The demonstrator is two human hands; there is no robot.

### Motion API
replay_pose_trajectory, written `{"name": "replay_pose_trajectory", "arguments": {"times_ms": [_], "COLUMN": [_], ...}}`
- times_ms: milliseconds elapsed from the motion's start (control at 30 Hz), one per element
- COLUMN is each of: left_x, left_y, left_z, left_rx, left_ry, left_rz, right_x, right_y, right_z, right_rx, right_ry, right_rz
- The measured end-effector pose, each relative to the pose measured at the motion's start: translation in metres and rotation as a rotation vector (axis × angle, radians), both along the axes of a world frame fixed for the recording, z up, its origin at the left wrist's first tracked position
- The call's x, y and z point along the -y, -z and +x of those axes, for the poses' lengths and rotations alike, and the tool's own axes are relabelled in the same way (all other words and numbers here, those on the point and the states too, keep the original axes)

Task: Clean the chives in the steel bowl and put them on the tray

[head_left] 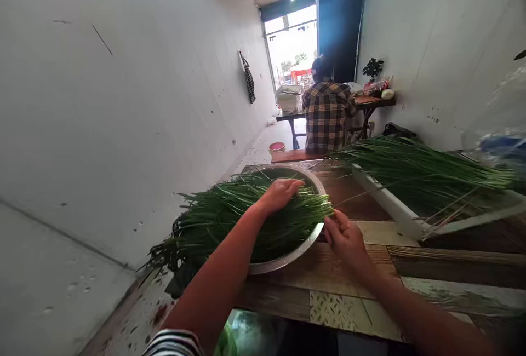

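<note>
A large bundle of long green garlic chives (230, 208) lies across a round metal basin (293, 260), its leafy tips hanging over the left side. My left hand (281, 194) is on top of the bundle near the pale stem ends, its fingers closed round some stalks. At the basin's right rim, my right hand (344, 234) pinches the cut ends of the stems between thumb and fingers. What lies under the bundle in the basin is mostly hidden.
To the right, a white foam tray (390, 202) holds more chives (427, 170) on the wood-patterned table (349, 285). A clear plastic bag is at the far right. Ahead, a person in a plaid shirt (326, 115) sits facing away; a pink-topped bucket (276, 148) stands on the floor.
</note>
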State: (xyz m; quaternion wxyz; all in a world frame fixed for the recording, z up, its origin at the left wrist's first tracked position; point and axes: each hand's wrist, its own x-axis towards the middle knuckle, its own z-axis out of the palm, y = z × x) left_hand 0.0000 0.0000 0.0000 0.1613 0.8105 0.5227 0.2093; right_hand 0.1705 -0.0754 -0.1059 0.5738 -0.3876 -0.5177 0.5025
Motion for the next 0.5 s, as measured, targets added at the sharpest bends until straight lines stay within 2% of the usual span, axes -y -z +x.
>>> {"name": "replay_pose_trajectory", "arguments": {"times_ms": [133,267,400,500], "left_x": [-0.004,-0.018,-0.032,-0.031], "left_y": [0.000,0.010,0.018,0.015], "left_z": [-0.017,-0.022,-0.009,0.003], "left_rx": [-0.055,-0.150,-0.315,-0.394], "left_ry": [0.099,0.055,0.117,0.096], "left_rz": [-0.035,0.102,0.098,0.080], "right_x": [0.001,0.006,0.018,0.025], "right_y": [-0.001,0.003,0.007,0.007], "right_z": [0.000,-0.002,-0.004,-0.005], "right_rx": [-0.033,-0.015,0.220,0.352], "right_ry": [0.003,0.032,0.097,0.133], "right_rz": [-0.005,0.002,0.192,0.368]}}
